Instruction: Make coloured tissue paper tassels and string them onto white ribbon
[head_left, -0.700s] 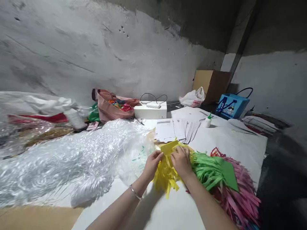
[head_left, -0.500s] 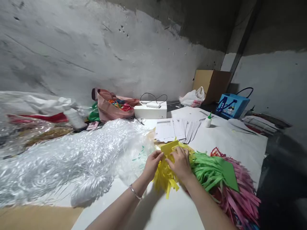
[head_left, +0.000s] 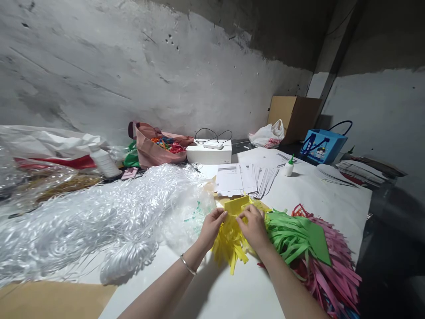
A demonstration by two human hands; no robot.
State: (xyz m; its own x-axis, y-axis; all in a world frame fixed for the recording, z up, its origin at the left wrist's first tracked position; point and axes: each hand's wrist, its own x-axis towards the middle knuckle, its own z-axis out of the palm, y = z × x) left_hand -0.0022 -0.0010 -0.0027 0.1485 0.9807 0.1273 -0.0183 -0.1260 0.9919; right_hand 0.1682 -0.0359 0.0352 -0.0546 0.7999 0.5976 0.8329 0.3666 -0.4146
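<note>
A yellow fringed sheet (head_left: 236, 205), cut into hanging strips below a solid band, is held up over the white table (head_left: 229, 292). My left hand (head_left: 212, 226) pinches its left side between thumb and fingers. On the other side my right hand (head_left: 254, 223) has its thumb and fingertips closed on the yellow strips. More yellow strips hang beneath both hands. Just right of my right hand lies a green fringed sheet (head_left: 295, 235), on top of a pink fringed bundle (head_left: 338, 261).
White glossy string (head_left: 109, 212) fills the left, beside a clear plastic bag (head_left: 186, 217). Printed papers (head_left: 232, 179) lie behind the hands, with a green-capped glue bottle (head_left: 288, 167) to their right. Further back are a white box (head_left: 209, 153), a pink bag (head_left: 154, 148) and a blue bag (head_left: 322, 146).
My right hand has shifted slightly, its fingers drawing down from the sheet's top band, which now shows more. My left hand stays almost in place.
</note>
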